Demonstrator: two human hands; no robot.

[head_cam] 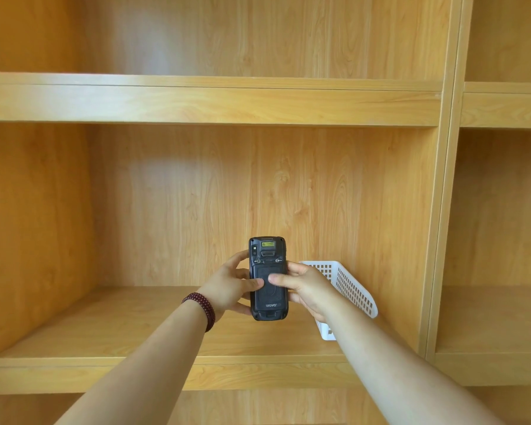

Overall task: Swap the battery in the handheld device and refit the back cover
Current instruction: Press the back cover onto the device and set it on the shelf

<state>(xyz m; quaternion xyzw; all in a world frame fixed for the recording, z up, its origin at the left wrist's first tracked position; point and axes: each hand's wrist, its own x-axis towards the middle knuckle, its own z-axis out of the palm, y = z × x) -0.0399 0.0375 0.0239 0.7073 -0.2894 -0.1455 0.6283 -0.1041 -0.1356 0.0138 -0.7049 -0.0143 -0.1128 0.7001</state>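
A black handheld device (268,250) is held upright in front of the shelf, its back facing me, with a yellow label near the top and "urovo" printed low on it. The back cover (269,297) sits on the device. My left hand (227,286) grips the left side and my right hand (307,286) grips the right side. Both thumbs press on the middle of the cover. No loose battery is in view.
A white perforated plastic basket (350,289) stands on the wooden shelf board (120,326) behind my right hand; its inside is hidden. An upper shelf board (209,99) and a vertical divider (442,210) frame the compartment. A dark red bead bracelet (201,308) circles my left wrist.
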